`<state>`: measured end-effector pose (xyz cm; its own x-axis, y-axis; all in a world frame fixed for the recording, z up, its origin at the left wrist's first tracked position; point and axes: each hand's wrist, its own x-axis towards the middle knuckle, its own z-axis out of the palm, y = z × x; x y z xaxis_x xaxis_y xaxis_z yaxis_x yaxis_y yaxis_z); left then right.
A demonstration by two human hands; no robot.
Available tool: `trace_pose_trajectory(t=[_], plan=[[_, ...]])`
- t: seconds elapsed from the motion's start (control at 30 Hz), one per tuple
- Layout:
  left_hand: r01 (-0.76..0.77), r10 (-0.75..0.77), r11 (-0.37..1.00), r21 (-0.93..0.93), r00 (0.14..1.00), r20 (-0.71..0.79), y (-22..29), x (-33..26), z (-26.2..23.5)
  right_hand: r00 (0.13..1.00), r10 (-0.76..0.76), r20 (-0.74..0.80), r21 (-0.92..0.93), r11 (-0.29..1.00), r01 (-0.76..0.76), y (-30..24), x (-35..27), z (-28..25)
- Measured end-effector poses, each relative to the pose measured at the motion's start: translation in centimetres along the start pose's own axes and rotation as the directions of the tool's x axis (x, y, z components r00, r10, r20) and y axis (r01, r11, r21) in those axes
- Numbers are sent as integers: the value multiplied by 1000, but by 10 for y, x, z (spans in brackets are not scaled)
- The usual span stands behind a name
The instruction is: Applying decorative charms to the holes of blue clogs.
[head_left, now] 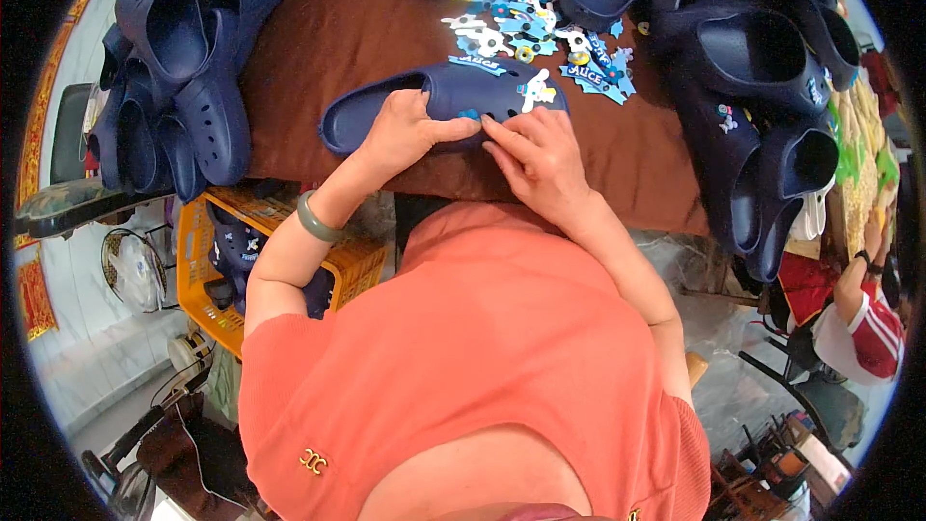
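A navy foam clog [453, 87] lies sideways on the table in front of me, its toe to the right. A white cartoon charm [536, 89] sits on its toe, and a blue lettered charm [477, 65] on its far side. My left hand [410, 130] is closed around the near rim of the opening, its fingers partly hidden inside and its thumb stretched right. At the thumb tip shows a small blue charm [469, 115]. My right hand [540, 150] grips the toe's near side, fingers bent over it, with the index fingertip close to that charm.
A pile of loose blue, white and yellow charms [521, 14] lies beyond the clog on the brown tablecloth [376, 0]. Navy clogs are heaped at left [183, 68] and right [743, 58]. An orange crate [207, 299] holding clogs stands below left. Another person's arm [854, 285] shows at far right.
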<state>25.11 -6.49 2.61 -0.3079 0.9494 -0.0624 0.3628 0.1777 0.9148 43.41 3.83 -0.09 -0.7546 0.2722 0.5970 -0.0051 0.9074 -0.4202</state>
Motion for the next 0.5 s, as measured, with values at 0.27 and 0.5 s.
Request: trace_pose_trajectory(t=[0.27, 0.5], plan=[[97, -74, 979, -181, 989, 132, 4, 0, -6, 888, 322, -328, -206, 893, -400, 87, -28, -53], [123, -76, 958, -261, 980, 182, 11, 1, -7, 916, 340, -214, -469, 787, -401, 138, -31, -47]])
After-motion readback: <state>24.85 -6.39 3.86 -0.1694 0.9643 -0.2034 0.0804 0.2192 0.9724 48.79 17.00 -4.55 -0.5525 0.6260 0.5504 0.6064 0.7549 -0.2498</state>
